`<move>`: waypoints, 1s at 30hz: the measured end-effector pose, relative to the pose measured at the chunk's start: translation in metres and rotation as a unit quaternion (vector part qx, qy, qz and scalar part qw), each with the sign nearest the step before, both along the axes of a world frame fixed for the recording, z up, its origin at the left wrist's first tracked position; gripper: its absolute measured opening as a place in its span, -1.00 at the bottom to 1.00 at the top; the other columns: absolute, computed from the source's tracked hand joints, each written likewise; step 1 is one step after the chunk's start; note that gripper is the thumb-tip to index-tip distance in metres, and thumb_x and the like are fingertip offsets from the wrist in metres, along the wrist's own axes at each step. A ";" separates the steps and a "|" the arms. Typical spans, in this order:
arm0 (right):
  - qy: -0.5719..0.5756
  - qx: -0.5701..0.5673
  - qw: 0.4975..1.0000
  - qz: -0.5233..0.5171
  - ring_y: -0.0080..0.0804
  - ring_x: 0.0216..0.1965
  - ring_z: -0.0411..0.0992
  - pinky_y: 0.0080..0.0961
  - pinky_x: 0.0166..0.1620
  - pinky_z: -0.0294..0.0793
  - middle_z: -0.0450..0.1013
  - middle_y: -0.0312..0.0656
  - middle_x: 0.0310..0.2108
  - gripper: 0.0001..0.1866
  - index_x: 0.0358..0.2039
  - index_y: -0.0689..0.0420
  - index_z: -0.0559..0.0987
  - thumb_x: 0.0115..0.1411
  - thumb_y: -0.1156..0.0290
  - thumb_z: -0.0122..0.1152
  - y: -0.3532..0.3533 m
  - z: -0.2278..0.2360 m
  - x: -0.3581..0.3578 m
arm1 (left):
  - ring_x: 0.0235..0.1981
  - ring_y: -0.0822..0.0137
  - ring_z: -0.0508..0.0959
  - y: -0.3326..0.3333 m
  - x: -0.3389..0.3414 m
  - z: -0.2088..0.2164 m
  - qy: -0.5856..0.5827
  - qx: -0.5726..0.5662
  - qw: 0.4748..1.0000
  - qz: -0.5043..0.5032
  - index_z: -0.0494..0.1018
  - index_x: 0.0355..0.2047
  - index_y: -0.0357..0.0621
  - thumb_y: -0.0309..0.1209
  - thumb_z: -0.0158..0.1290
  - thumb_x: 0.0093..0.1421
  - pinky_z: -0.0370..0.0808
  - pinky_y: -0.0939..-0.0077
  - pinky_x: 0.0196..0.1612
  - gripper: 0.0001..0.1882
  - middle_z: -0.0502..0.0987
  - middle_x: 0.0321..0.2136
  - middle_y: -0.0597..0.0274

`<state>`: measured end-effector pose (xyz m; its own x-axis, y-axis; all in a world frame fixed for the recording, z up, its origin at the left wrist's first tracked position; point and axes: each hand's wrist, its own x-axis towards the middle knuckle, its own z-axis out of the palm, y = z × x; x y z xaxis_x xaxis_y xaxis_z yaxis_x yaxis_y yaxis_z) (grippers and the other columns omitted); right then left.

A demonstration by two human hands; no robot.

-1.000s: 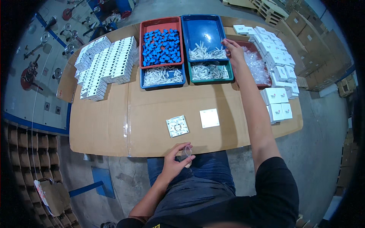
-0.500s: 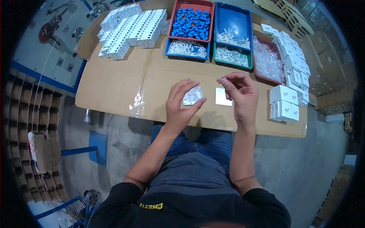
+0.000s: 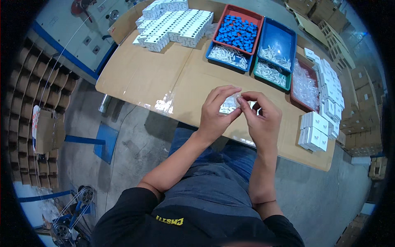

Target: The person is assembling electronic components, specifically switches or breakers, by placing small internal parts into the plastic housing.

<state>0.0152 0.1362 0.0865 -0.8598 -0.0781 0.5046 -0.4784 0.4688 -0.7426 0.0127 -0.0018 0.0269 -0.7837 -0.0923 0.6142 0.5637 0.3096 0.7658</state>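
Observation:
My left hand (image 3: 217, 109) curls its thumb and fingers around a small clear plastic bag (image 3: 228, 106) with whitish contents. Close against it is my right hand (image 3: 262, 117), its thumb and forefinger pinched together at the bag's upper right edge. Whatever the right fingertips hold is too small and covered to make out. Both hands are just above the near part of the cardboard-covered table (image 3: 135, 80).
Ahead stand a red tray (image 3: 260, 24) of blue pieces, a blue tray (image 3: 279, 35) and a green tray (image 3: 284, 85) of white pieces, and a brown-red tray (image 3: 296, 99) of clear bags. White boxes (image 3: 314, 131) are stacked at right, more boxes (image 3: 181, 29) far left.
My right hand has come left to the bag, its fingertips now meeting the bag's edge beside my left hand. The head view has turned, so the table appears tilted and shifted right.

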 end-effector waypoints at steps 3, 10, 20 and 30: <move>0.007 0.023 1.000 0.003 -0.53 -0.63 0.31 -0.56 -0.54 0.26 0.57 -0.23 -0.44 -0.87 -0.30 0.18 0.65 0.11 0.54 0.40 -0.003 0.004 0.001 | 0.02 0.12 0.59 -0.003 -0.001 -0.001 -0.003 0.016 1.000 0.002 0.54 0.00 -0.22 -0.59 0.36 -0.02 0.52 0.34 0.07 -0.48 0.59 -0.06 0.06; 0.015 0.045 0.999 0.028 -0.48 -0.62 0.37 -0.53 -0.52 0.30 0.57 -0.21 -0.45 -0.90 -0.33 0.17 0.67 0.10 0.54 0.40 -0.009 0.006 0.003 | -0.02 0.16 0.61 -0.009 0.004 -0.002 -0.011 0.024 1.000 0.008 0.54 0.00 -0.23 -0.60 0.34 0.00 0.53 0.37 0.05 -0.51 0.60 -0.09 0.06; 0.022 -0.062 0.998 0.007 -0.71 -0.54 0.37 -0.70 -0.49 0.27 0.59 -0.31 -0.45 -0.92 -0.30 0.22 0.68 0.21 0.50 0.37 -0.006 0.017 -0.003 | -0.01 0.18 0.60 -0.021 0.000 0.009 -0.170 0.319 0.914 -0.184 0.40 0.20 -0.25 -0.34 0.06 0.41 0.51 0.28 0.10 -0.59 0.59 -0.11 0.18; -0.044 -0.152 0.987 0.018 -0.78 -0.49 0.36 -0.77 -0.43 0.28 0.57 -0.37 -0.44 -0.91 -0.28 0.24 0.66 0.28 0.48 0.32 0.004 -0.011 0.000 | -0.05 0.11 0.63 -0.045 -0.012 0.045 -0.236 0.385 0.828 -0.333 0.31 0.22 -0.34 -0.01 -0.38 0.53 0.52 0.22 0.10 -0.37 0.60 -0.15 0.10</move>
